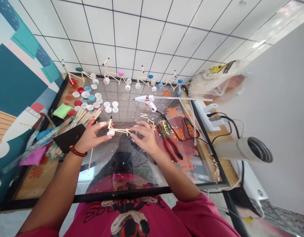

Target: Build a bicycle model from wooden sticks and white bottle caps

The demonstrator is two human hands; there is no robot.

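Observation:
A small tricycle model made of wooden sticks (120,130) hangs between my hands above the glass tabletop. My left hand (92,136) grips its front end, thumb and fingers around a white bottle cap (111,132) and an upright stick with a dark tip. The thumb and fingers of my right hand (147,137) pinch the rear end, where short sticks meet. Behind the right fingers, a white cap is partly hidden. Short cut sticks (147,117) lie just beyond my right hand, and one long stick (91,158) lies below my left.
Several similar models (142,79) line the back edge. Loose bottle caps (91,98) and match-like sticks (82,118) lie at left. A white glue gun (145,99) rests behind my hands, its cord running right past red-handled pliers (170,147) and a yellow-green cutter (165,127).

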